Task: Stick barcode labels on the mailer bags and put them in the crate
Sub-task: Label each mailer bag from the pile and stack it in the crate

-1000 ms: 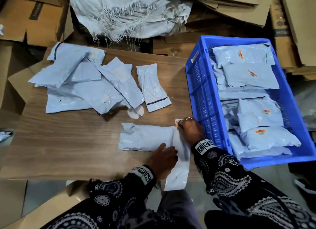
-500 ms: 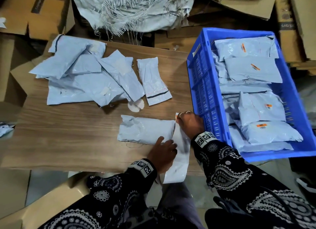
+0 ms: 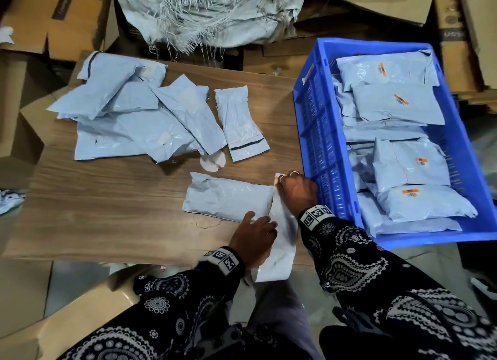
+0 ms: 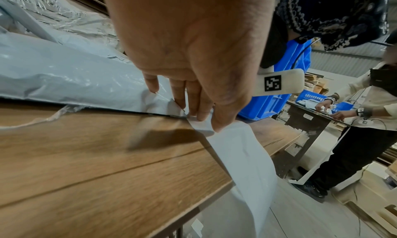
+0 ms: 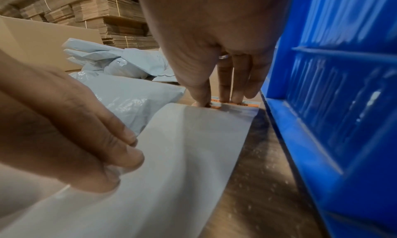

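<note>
Mailer bag (image 3: pixel 228 197) lies on the wooden table (image 3: pixel 107 198), just beside the blue crate (image 3: pixel 312 133), and a white label backing strip (image 3: pixel 279 241) runs past its right end and droops off the table's near edge. Right hand (image 3: pixel 297 190) pinches down at the strip's far end, thumb and fingertips (image 5: pixel 225 95) on an orange-edged barcode label (image 5: pixel 234 104). Left hand (image 3: pixel 252 237) presses flat with straight fingers on the strip by the bag's near corner, pinning it.

Risks from here, as I read it: the label could tear or curl onto itself if it peels at a sharp angle. The strip could slide if that left hand eases off, since so much of it hangs free. And the bag is glossy and wrinkled, so the label may land creased or crooked. The crate wall sits close to the right knuckles, too.
</note>
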Demonstrator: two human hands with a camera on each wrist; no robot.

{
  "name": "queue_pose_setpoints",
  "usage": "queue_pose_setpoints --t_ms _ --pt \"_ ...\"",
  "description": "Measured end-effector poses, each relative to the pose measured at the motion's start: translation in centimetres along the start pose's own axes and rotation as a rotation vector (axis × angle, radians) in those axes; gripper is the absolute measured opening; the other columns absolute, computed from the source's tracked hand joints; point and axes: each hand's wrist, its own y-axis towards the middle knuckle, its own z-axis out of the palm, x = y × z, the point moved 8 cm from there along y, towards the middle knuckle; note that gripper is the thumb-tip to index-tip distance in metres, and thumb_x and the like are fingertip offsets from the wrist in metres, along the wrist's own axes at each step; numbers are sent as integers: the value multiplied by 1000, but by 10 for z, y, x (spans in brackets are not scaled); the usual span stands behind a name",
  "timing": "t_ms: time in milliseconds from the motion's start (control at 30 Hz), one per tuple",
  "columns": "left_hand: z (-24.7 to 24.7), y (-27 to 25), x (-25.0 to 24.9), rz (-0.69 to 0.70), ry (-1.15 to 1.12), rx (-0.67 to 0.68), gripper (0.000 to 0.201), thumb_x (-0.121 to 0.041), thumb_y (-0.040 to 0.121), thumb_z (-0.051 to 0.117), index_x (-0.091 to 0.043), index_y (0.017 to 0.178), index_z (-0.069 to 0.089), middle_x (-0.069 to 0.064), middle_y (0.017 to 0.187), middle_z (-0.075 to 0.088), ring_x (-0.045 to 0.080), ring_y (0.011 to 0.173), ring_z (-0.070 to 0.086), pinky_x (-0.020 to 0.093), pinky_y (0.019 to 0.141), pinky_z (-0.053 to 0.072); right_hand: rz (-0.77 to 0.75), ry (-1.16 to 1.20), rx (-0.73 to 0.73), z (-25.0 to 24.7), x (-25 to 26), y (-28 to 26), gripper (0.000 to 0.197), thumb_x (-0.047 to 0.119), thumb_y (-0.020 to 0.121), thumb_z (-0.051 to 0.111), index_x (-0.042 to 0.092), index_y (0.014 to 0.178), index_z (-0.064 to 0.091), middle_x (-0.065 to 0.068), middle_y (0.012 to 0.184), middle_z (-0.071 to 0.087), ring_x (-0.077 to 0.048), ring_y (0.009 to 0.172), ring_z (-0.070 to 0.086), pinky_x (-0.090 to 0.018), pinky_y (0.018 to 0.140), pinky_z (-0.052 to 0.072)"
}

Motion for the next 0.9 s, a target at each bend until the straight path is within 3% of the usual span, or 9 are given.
queue_pose_setpoints --t_ms 267,533,633,733,800,900 --pt "1 -2 3 -22 -11 -26 32 -36 71 69 -24 100 71 -6 118 63 21 111 60 48 97 32 -14 105 13 3 -3 -6 25 40 95 64 22 112 71 -5 115 65 -27 105 63 -35 82 49" --pt "-9 -34 38 -117 -151 -170 36 -36 79 58 -27 113 63 -5 114 63 21 107 62 49 95 42 38 143 -32 -2 -3 -18 28 38 102 52 21 112 72 -6 112 68 -28 104 64 -35 83 48" --pt "-24 -45 54 -176 -313 -289 40 -39 89 47 -24 124 62 -3 113 64 24 103 62 44 85 46 76 283 -6 -4 -6 -26 30 40 104 47 23 114 70 -6 111 68 -26 102 63 -36 83 50" --pt "-45 -48 66 -252 -588 -422 43 -41 97 47 -20 133 56 -1 124 61 22 109 56 38 90 46 59 495 -28 -11 -1 -42 25 39 100 54 26 112 72 -4 111 70 -25 104 63 -37 86 52" --pt "-57 -48 74 -327 -771 -501 42 -38 97 52 -17 133 58 0 126 63 18 113 56 30 96 43 42 628 -71 -19 3 -55 24 36 96 62 25 113 74 -4 112 71 -23 108 61 -37 91 50" --pt "-57 -42 84 -451 -980 -493 35 -32 93 66 -16 125 67 -2 112 72 11 104 64 21 90 47 -16 763 -149 -32 7 -69 22 26 93 68 17 111 77 -6 108 73 -22 105 63 -33 94 48"
